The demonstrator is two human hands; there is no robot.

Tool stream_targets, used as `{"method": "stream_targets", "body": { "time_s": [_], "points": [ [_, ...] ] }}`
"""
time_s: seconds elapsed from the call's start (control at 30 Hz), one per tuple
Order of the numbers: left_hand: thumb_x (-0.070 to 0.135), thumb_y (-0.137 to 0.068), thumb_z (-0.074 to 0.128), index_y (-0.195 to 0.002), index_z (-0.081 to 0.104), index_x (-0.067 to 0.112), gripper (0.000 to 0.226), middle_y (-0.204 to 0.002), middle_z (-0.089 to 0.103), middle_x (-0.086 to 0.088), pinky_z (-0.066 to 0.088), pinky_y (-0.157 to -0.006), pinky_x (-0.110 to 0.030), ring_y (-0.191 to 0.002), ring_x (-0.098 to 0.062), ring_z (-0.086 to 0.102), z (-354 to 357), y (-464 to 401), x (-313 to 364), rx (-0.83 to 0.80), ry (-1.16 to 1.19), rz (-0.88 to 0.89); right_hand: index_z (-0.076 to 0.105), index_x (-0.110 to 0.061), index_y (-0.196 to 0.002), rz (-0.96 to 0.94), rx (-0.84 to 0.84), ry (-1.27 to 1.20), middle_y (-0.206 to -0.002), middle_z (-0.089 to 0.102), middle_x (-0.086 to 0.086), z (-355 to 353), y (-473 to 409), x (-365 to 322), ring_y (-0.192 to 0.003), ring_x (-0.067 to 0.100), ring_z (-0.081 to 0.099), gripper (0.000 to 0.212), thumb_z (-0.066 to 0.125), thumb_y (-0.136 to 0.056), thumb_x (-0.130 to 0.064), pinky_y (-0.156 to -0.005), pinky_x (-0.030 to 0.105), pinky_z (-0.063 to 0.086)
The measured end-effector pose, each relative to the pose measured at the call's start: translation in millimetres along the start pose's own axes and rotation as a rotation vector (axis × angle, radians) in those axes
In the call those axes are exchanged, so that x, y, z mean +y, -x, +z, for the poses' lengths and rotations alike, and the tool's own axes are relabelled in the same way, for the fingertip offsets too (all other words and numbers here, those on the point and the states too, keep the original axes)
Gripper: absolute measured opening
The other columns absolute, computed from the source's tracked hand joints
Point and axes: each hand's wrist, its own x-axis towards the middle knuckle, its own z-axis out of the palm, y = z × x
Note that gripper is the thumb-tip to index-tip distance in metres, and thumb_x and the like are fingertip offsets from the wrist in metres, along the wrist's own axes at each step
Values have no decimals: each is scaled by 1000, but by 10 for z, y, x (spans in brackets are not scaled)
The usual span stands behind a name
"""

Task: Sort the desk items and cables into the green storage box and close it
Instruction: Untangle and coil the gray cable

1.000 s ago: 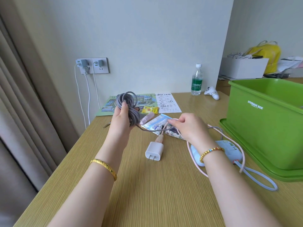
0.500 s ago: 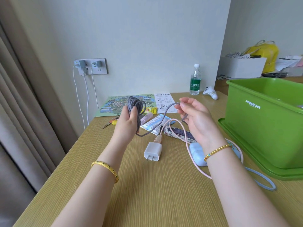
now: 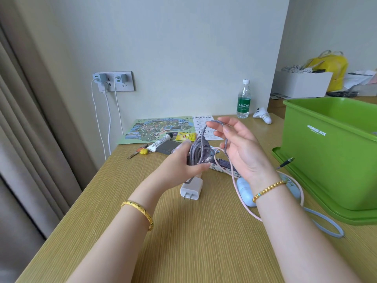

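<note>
Since half a second ago, both hands have drawn closer together above the desk (image 3: 183, 242), and the loose end of the grey cable (image 3: 199, 154) now swings out to the right, its dark plug (image 3: 285, 161) hanging in front of the green storage box (image 3: 326, 160). Keys (image 3: 140, 152), a white tube (image 3: 160, 142) and a dark grey card case (image 3: 168, 147) have also come into view near the map (image 3: 155, 127).

Left hand (image 3: 183, 166) grips the coiled bundle of grey cable, fingers curled round it. Right hand (image 3: 238, 148) is raised with its palm turned toward the camera, fingers loosely spread; a strand of the same cable passes over its fingertips (image 3: 214, 124) and down across the palm.

On the desk below lie a white charger (image 3: 191, 188) with a pink cable (image 3: 244, 203), and a pale blue mouse (image 3: 245, 190) with a blue cord (image 3: 330, 227). The storage box stands open on its lid (image 3: 306, 190) at the right. A yellow sachet (image 3: 185, 136), a sheet of paper (image 3: 206, 127), a water bottle (image 3: 244, 101) and a white controller (image 3: 263, 115) sit farther back.
</note>
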Motion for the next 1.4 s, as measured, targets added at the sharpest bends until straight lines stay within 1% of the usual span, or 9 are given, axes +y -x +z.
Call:
{"method": "stream_targets", "body": {
  "time_s": [0.1, 0.23, 0.37, 0.57, 0.8, 1.0, 1.13, 1.27, 1.4],
  "points": [
    [26, -91, 51, -108, 50, 10, 23, -85, 62, -15, 44, -62, -31, -71, -33, 61, 26, 30, 32, 53, -188, 46, 54, -23, -97, -3, -46, -10, -96, 72, -5, 23, 10, 6, -88, 8, 51, 23, 39, -95, -5, -67, 15, 38],
    [27, -93, 45, -94, 49, 10, 18, -69, 58, -5, 45, -62, -35, -67, -32, 60, 41, 44, 58, 178, -256, 77, 54, -22, -98, -5, -43, -39, -97, 70, -5, 3, -3, -2, -85, 6, 53, 24, 41, -94, -3, -66, 14, 39],
    [22, -94, 45, -92, 52, 5, 19, -75, 63, -16, 46, -58, -39, -55, -27, 54, 15, 29, 96, 209, -6, 61, 53, -28, -103, 67, 0, 181, -101, 61, -4, -32, -24, 51, -78, -3, 54, 26, 51, -91, -5, -61, 18, 34],
    [20, -97, 39, -91, 53, 8, 19, -60, 63, 3, 37, -37, -19, -38, -15, 51, -1, 16, 98, 73, 296, -31, 53, -16, -113, 152, -147, 271, -96, 63, 0, -25, -13, 122, -57, -9, 57, 29, 53, -89, 1, -48, 4, 39],
    [27, -93, 50, -99, 48, 20, 10, -77, 63, 3, 49, -58, -32, -42, -5, 53, 90, 29, 106, 190, 34, 58, 57, -26, -89, 110, -38, 474, -84, 63, -10, 3, -20, 160, -58, -16, 57, 21, 55, -90, -5, -49, 1, 38],
    [33, -92, 49, -90, 50, 9, 24, -67, 50, 2, 37, -60, -32, -60, -14, 46, 82, -3, 57, 190, -186, 25, 62, -22, -103, 84, 28, 575, -88, 62, -20, -8, -52, 193, -71, -20, 56, 15, 58, -89, -26, -59, 2, 41],
    [25, -97, 45, -85, 50, 0, 28, -62, 47, 2, 32, -45, -14, -45, 0, 44, -68, 20, 25, 86, 67, 41, 63, -24, -74, -83, 273, 621, -59, 51, -8, -86, -93, 134, -46, -3, 43, 20, 54, -92, -29, -52, 12, 37],
    [35, -96, 45, -72, 55, 16, 32, -54, 55, 1, 32, -38, -17, -39, -12, 48, -152, 52, 22, -117, 460, 38, 62, -22, -67, -118, 367, 554, -49, 36, -6, -126, -94, 93, -39, 1, 29, 28, 52, -93, -22, -44, 13, 29],
    [36, -96, 45, -70, 54, 20, 32, -54, 61, 3, 33, -37, -16, -39, -13, 49, -186, 11, 3, 104, 582, -32, 66, -22, -71, -116, 351, 548, -50, 30, -3, -96, -79, 97, -42, 7, 24, 23, 56, -91, -27, -40, 16, 22]
  ]
}}
